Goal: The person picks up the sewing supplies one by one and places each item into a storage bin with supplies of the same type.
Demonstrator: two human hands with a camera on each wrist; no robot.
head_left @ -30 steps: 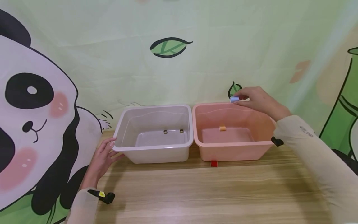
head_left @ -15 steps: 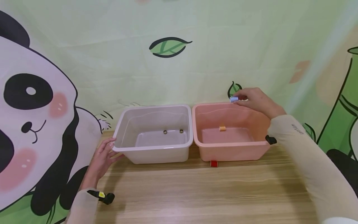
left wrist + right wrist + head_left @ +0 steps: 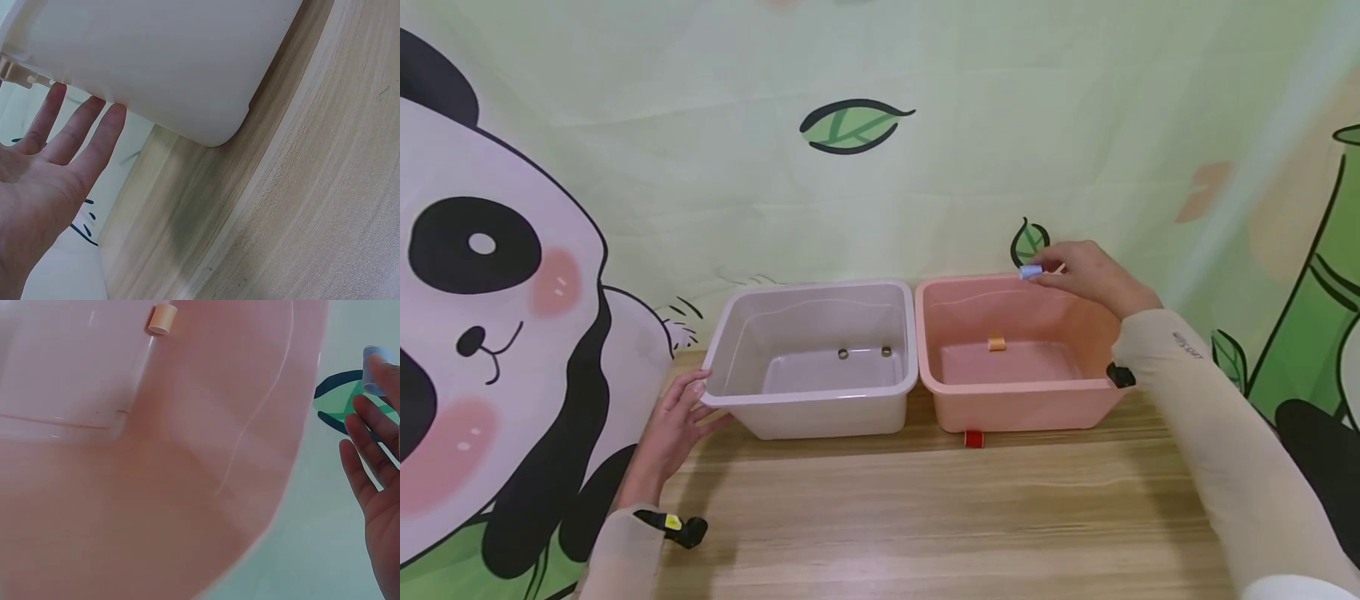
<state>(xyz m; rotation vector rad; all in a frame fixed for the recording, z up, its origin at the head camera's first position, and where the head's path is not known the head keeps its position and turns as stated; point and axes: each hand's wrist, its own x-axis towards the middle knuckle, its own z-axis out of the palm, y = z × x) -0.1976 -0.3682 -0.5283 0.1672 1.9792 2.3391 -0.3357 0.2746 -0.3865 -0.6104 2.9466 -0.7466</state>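
Observation:
Above the back rim of the pink bin [image 3: 1022,408], my right hand [image 3: 1097,271] pinches a small light blue thread spool [image 3: 1030,272] between thumb and fingers. The right wrist view shows the same blue spool [image 3: 375,370] at its right edge, with the other fingers extended below it. My left hand [image 3: 673,417] rests against the left end of the white bin [image 3: 827,417]. In the left wrist view its fairly straight fingers [image 3: 94,147] touch the outer wall near the rim. An orange spool [image 3: 996,344] lies on the pink bin's floor.
Both bins stand side by side on the wood-grain table [image 3: 925,517]. A red spool [image 3: 973,439] lies just in front of the pink bin. Inside the white bin are two small brownish-gold round things [image 3: 843,353]. A printed panda cloth [image 3: 700,167] hangs behind.
My right hand has dropped slightly with the blue spool, and the right forearm has shifted left. The left hand and both bins stay in place.

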